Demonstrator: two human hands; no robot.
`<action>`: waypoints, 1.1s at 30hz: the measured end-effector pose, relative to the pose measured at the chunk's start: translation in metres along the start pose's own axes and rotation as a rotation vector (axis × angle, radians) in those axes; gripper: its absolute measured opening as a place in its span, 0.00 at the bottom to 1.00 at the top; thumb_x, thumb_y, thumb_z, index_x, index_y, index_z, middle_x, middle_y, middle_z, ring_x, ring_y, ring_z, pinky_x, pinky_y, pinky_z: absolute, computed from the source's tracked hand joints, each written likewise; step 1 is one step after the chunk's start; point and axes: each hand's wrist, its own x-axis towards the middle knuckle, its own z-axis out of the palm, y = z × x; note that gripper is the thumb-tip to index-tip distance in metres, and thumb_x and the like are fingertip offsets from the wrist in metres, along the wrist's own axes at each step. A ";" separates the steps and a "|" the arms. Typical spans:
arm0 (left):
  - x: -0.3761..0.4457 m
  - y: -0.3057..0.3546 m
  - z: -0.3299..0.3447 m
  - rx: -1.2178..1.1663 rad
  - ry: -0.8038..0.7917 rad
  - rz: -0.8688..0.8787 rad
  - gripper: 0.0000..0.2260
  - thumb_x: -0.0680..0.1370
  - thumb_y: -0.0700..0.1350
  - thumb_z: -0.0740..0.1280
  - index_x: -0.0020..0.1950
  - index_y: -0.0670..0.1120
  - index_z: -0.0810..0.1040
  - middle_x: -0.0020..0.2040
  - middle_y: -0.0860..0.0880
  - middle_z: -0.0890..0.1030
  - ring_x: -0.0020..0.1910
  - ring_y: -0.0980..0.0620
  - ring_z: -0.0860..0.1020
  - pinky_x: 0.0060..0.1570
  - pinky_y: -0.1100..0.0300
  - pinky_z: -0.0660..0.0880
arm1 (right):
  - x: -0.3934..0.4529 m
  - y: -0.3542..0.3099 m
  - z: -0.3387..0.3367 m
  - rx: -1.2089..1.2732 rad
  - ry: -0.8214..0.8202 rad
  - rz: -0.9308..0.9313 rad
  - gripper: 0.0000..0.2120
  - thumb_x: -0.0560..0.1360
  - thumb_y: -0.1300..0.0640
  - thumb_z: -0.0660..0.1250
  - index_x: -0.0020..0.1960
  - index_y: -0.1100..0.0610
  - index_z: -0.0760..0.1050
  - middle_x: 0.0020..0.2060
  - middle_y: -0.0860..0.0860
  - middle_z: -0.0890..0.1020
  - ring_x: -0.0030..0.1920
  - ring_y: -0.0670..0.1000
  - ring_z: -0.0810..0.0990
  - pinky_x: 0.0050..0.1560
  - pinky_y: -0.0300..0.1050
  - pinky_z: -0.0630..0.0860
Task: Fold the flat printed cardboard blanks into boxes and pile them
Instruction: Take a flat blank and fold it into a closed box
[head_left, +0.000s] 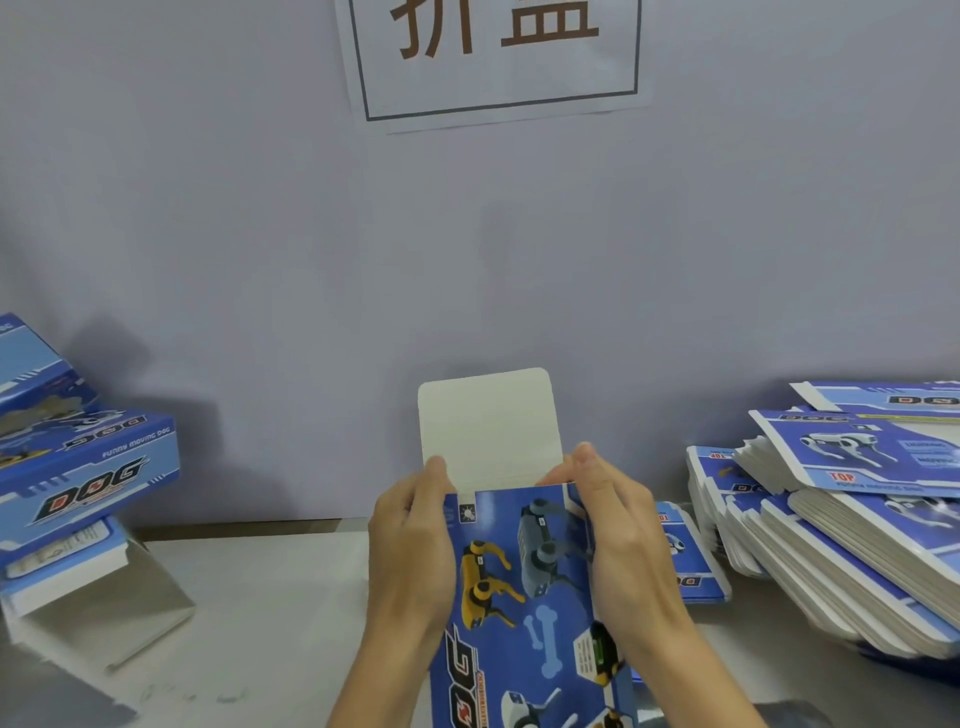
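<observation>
I hold a blue printed cardboard box (524, 587) upright in the middle of the view, with robot dogs printed on its front. Its plain white top flap (488, 423) stands up open at the far end. My left hand (415, 540) grips the box's left side, thumb near the flap's base. My right hand (618, 530) grips the right side, thumb at the top corner. A pile of folded boxes (88, 467) stands at the left. A stack of flat blanks (852, 514) lies at the right.
A grey wall (311, 260) rises just behind the table, with a white paper sign (493, 57) taped on it. One flat blank (685, 556) lies behind my right hand. The pale table top (270, 613) stretches between the two piles.
</observation>
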 end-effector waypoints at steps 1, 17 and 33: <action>0.001 -0.001 0.000 0.000 -0.011 0.003 0.18 0.83 0.44 0.57 0.35 0.36 0.63 0.33 0.36 0.68 0.34 0.43 0.66 0.35 0.50 0.65 | 0.000 0.000 0.000 -0.001 -0.009 0.022 0.25 0.76 0.43 0.58 0.45 0.65 0.77 0.40 0.62 0.82 0.46 0.65 0.81 0.45 0.61 0.78; 0.003 -0.001 0.001 -0.184 -0.142 -0.040 0.07 0.81 0.43 0.58 0.46 0.48 0.74 0.37 0.47 0.81 0.34 0.50 0.81 0.33 0.58 0.77 | 0.008 0.000 -0.013 0.078 0.017 0.218 0.05 0.79 0.58 0.58 0.49 0.54 0.73 0.29 0.46 0.78 0.28 0.45 0.78 0.27 0.38 0.74; 0.005 -0.006 -0.001 -0.289 -0.002 -0.140 0.13 0.82 0.50 0.57 0.56 0.46 0.78 0.46 0.39 0.85 0.41 0.39 0.84 0.36 0.53 0.80 | 0.001 0.002 -0.018 0.163 -0.146 0.132 0.22 0.73 0.45 0.63 0.67 0.41 0.72 0.57 0.49 0.83 0.58 0.53 0.82 0.55 0.49 0.79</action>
